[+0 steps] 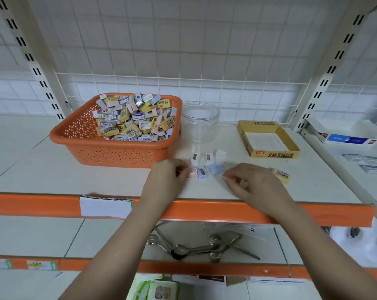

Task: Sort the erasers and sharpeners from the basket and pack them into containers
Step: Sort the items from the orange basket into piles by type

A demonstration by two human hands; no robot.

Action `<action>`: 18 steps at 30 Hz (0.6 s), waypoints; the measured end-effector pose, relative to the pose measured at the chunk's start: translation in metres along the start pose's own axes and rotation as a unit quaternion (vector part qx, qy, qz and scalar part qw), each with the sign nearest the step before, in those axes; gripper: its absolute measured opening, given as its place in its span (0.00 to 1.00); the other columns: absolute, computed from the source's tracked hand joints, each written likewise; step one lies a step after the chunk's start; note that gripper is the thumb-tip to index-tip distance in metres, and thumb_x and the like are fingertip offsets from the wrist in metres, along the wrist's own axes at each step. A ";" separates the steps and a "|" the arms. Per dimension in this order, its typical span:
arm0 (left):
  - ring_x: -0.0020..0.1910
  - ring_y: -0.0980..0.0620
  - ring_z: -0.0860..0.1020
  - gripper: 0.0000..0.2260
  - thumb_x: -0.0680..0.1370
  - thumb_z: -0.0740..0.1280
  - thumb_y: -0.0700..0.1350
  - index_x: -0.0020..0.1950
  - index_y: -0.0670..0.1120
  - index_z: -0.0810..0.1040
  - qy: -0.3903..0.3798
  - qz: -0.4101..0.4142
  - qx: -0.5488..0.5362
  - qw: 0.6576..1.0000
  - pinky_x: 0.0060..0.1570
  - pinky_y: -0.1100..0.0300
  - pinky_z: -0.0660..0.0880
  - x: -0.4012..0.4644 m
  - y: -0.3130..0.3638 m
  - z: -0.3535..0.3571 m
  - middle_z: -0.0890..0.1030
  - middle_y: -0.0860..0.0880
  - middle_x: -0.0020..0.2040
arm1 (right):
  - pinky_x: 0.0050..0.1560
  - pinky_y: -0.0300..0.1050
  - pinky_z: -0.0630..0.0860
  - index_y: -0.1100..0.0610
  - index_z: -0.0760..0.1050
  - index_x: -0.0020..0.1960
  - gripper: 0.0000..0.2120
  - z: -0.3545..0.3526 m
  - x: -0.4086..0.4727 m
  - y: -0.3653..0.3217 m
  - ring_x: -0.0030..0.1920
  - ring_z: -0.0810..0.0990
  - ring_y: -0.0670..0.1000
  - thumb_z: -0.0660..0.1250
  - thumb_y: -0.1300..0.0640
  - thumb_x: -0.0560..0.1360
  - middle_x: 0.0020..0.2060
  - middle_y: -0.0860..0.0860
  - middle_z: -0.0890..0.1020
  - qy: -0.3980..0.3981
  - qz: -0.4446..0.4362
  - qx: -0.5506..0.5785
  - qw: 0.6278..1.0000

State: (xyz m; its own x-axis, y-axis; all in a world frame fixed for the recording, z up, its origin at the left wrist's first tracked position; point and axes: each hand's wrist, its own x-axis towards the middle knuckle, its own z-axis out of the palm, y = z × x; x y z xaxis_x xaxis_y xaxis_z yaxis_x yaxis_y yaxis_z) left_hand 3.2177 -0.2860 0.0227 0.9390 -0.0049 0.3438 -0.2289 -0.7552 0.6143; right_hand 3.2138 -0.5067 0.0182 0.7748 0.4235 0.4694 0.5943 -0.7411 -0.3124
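From the head view, the white metal shelf (75, 182) ends in an orange front lip just under both wrists, with bare room to the left of the orange perforated plastic basket (79, 135) and between the hands. The basket, heaped with yellow, pink and white boxed erasers and sharpeners (133, 118), touches the clear round plastic jar (200, 122); the open yellow cardboard box (267, 139) stands apart to the right. Small white, blue and pink sharpeners (205, 165) lie loose between them. The left hand (166, 178) pinches a pink one; the right hand (252, 182) curls its grip on something small, unclear what, beside a yellow wrapped eraser (281, 175).
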 end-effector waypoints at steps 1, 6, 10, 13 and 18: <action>0.41 0.51 0.80 0.06 0.75 0.69 0.44 0.48 0.43 0.84 0.003 -0.002 0.004 1.000 0.42 0.65 0.71 0.001 0.000 0.002 0.84 0.48 0.44 | 0.36 0.46 0.77 0.52 0.82 0.46 0.18 0.001 -0.005 -0.002 0.37 0.78 0.44 0.58 0.43 0.75 0.38 0.45 0.81 -0.012 0.017 0.016 1.000; 0.40 0.49 0.80 0.10 0.78 0.65 0.49 0.48 0.46 0.83 -0.007 0.027 0.046 0.999 0.42 0.52 0.77 0.001 0.007 -0.007 0.84 0.48 0.42 | 0.37 0.38 0.74 0.50 0.82 0.44 0.17 0.009 -0.014 -0.003 0.38 0.76 0.41 0.60 0.41 0.74 0.36 0.42 0.80 -0.011 0.058 0.034 0.998; 0.38 0.53 0.79 0.09 0.78 0.64 0.48 0.49 0.48 0.83 -0.002 0.106 0.064 0.992 0.39 0.53 0.77 -0.009 0.026 -0.041 0.83 0.51 0.41 | 0.35 0.41 0.76 0.49 0.82 0.42 0.10 0.011 -0.014 -0.004 0.35 0.74 0.40 0.66 0.45 0.74 0.36 0.41 0.80 0.004 0.065 0.019 0.998; 0.37 0.59 0.78 0.07 0.77 0.65 0.46 0.49 0.47 0.83 -0.007 0.149 0.020 0.989 0.39 0.62 0.76 0.000 0.031 -0.072 0.81 0.56 0.39 | 0.34 0.46 0.77 0.50 0.82 0.42 0.06 0.009 -0.012 -0.008 0.34 0.76 0.41 0.69 0.49 0.73 0.35 0.42 0.81 0.009 0.071 0.016 0.997; 0.37 0.69 0.76 0.06 0.77 0.67 0.44 0.46 0.49 0.83 -0.019 0.161 -0.008 0.987 0.36 0.75 0.68 0.038 0.008 -0.106 0.80 0.60 0.37 | 0.36 0.47 0.77 0.53 0.83 0.43 0.09 0.012 0.008 -0.025 0.35 0.78 0.45 0.67 0.49 0.73 0.35 0.46 0.82 0.034 0.086 0.043 0.995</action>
State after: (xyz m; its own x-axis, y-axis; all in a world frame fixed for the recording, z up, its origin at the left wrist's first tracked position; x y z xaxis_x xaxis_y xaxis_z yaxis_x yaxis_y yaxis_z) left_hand 3.2242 -0.2230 0.1160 0.8261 -0.2670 0.4962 -0.5199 -0.7008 0.4884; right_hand 3.2078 -0.4783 0.0202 0.8519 0.2555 0.4571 0.4725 -0.7513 -0.4607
